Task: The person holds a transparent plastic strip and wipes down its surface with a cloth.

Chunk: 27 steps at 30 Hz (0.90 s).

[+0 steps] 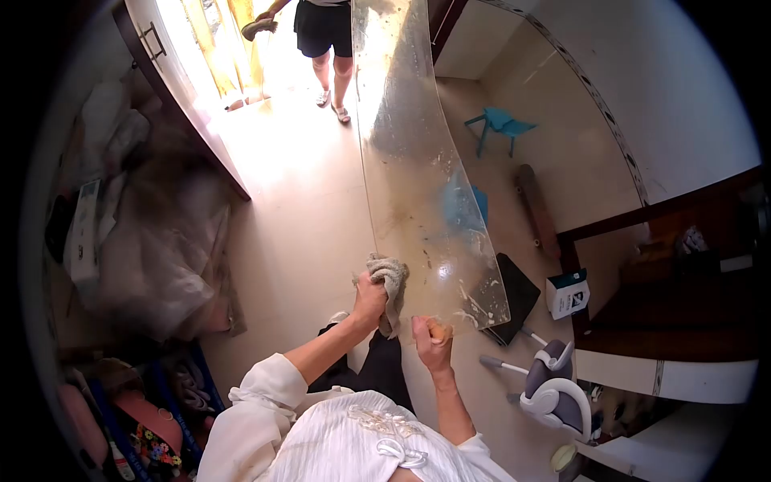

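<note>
A long, see-through plastic sheet stretches away from me, with stains and whitish specks on its surface. My left hand is closed around a grey-brown cloth, which lies against the sheet's left edge near its close end. At the near edge, my right hand grips the sheet, thumb on top; some of its fingers show only blurrily through the plastic.
A person in dark shorts stands by the bright doorway, holding a brownish object. A blue chair, a skateboard, a boxed item and a grey-white padded seat are to the right. Plastic-covered goods line the left.
</note>
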Each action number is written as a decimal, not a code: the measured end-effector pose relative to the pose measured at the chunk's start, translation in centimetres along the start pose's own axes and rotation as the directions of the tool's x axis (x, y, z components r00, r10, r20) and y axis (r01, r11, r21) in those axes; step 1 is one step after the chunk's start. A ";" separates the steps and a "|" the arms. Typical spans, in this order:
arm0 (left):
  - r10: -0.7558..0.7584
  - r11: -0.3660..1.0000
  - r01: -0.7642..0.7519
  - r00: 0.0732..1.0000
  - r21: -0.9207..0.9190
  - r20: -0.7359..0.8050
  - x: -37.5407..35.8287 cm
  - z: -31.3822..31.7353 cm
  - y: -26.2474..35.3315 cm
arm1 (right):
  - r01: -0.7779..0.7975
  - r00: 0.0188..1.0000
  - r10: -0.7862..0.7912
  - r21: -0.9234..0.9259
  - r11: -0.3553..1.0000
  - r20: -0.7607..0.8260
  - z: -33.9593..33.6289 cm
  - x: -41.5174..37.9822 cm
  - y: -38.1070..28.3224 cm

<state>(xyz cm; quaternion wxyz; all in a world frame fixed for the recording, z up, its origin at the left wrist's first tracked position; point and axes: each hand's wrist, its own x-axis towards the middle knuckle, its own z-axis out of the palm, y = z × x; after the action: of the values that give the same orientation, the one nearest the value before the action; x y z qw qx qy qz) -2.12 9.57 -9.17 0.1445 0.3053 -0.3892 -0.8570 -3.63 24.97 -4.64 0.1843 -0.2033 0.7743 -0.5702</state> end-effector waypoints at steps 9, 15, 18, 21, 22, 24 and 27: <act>0.070 0.988 -0.058 0.994 0.140 -0.086 5.8 0.3 10.9 | 0.239 0.959 -0.274 -0.315 0.919 -0.073 3.0 -5.5 -1.9; 0.120 0.967 -0.120 0.993 0.226 0.013 -0.5 3.1 2.7 | 0.233 0.939 -0.298 -0.319 0.919 -0.172 0.4 -7.1 1.3; 0.133 0.958 -0.163 0.981 0.237 0.139 -4.4 3.5 -1.6 | 0.188 0.948 -0.257 -0.324 0.927 -0.187 -1.8 -8.6 1.5; 0.075 0.982 -0.110 0.972 0.151 0.221 -4.6 5.1 -1.4 | 0.201 0.942 -0.281 -0.362 0.910 -0.183 -4.2 -9.2 1.5; 0.119 0.991 -0.131 0.959 0.030 0.258 -3.4 6.2 -0.8 | 0.246 0.931 -0.330 -0.400 0.883 -0.157 -5.0 -9.1 1.5; 0.037 0.989 -0.038 0.999 0.143 0.014 -2.6 9.9 3.2 | 0.254 0.932 -0.327 -0.368 0.895 -0.153 -6.0 -9.3 0.7; 0.173 0.976 -0.192 0.970 0.104 0.169 0.6 11.6 7.2 | 0.266 0.933 -0.324 -0.305 0.914 -0.156 -6.5 -9.8 0.4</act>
<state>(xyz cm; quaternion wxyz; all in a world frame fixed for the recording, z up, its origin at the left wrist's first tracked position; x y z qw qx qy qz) -9.91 11.27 1.91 0.1728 0.2070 -0.4764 -0.8369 1.26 35.45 -2.63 -0.0149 -0.2829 0.8217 -0.4945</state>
